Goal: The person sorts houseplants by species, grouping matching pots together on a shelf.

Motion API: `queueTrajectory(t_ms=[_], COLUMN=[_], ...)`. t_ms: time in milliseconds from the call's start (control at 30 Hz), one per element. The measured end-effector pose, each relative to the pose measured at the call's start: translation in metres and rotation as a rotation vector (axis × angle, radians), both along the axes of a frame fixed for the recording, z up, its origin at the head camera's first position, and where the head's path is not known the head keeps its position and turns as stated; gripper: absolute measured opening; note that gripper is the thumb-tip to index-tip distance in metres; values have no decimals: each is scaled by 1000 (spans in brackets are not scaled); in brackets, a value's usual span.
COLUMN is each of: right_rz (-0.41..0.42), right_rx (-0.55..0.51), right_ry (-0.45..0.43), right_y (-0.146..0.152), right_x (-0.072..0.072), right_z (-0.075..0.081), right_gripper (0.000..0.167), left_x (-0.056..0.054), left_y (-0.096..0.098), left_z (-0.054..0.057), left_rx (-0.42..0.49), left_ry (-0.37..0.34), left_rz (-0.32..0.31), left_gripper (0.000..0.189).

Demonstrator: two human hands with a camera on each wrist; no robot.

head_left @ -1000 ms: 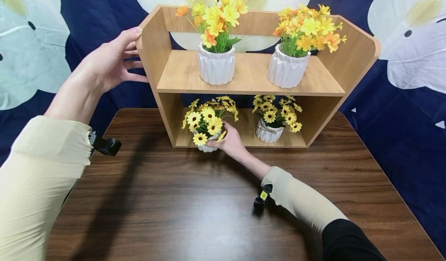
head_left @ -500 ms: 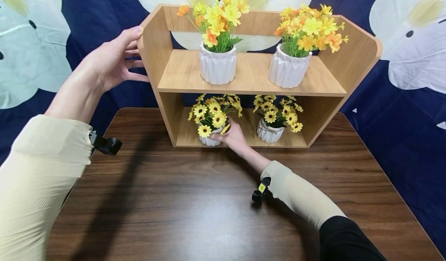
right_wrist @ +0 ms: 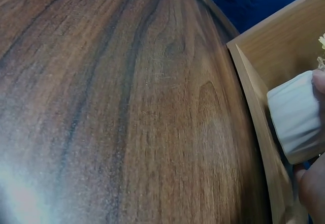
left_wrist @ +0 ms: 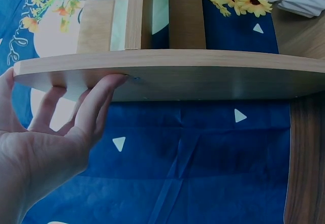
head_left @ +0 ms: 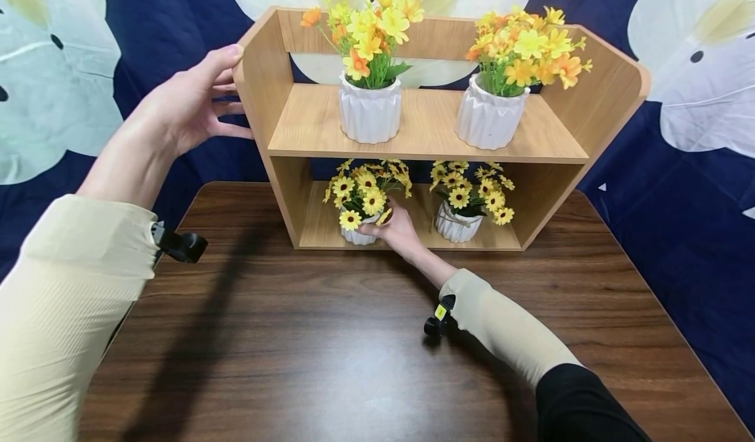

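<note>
A white ribbed flowerpot with yellow daisy-like flowers [head_left: 366, 189] is at the left of the lower level of a wooden shelf [head_left: 425, 154]. My right hand [head_left: 398, 231] holds this pot from its right side, thumb at the front. The pot's white wall [right_wrist: 296, 117] shows beside the fingers in the right wrist view, near the shelf's front edge. My left hand [head_left: 189, 104] holds the shelf's left side panel [left_wrist: 188, 79]. Its thumb lies at the panel's front edge and its other fingers spread against the outer face.
A matching flowerpot [head_left: 457, 224] stands on the lower level's right part. Two larger pots with orange and yellow flowers, one left [head_left: 369, 114] and one right [head_left: 491, 115], stand on the upper level. The shelf stands on a dark wood table [head_left: 307, 337] before a blue patterned cloth [head_left: 696, 232].
My right hand has moved the flowerpot slightly right and back, from the lower level's front edge to farther inside. The left hand has stayed at the side panel.
</note>
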State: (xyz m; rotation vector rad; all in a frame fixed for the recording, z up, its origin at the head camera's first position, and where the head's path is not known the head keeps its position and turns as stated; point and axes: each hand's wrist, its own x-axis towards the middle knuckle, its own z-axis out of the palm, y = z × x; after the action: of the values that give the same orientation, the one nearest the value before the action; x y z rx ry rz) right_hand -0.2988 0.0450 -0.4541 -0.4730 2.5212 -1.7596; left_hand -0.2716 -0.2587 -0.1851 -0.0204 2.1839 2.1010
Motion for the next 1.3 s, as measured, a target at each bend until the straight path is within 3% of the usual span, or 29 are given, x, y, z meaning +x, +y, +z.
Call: queueTrajectory(t_ms=[767, 1100, 1300], right_rz=[44, 61, 80], right_rx=[47, 66, 79], right_ry=[-10, -21, -22], right_y=[3, 6, 7], right_x=[-9, -13, -15], right_z=[1, 1, 1], right_gripper=[97, 112, 102], left_x=[1, 0, 0], left_y=[0, 0, 1], left_z=[0, -1, -1], left_rx=[-3, 15, 12], left_ry=[14, 6, 3], left_rz=[-3, -2, 2], left_gripper=[70, 72, 73])
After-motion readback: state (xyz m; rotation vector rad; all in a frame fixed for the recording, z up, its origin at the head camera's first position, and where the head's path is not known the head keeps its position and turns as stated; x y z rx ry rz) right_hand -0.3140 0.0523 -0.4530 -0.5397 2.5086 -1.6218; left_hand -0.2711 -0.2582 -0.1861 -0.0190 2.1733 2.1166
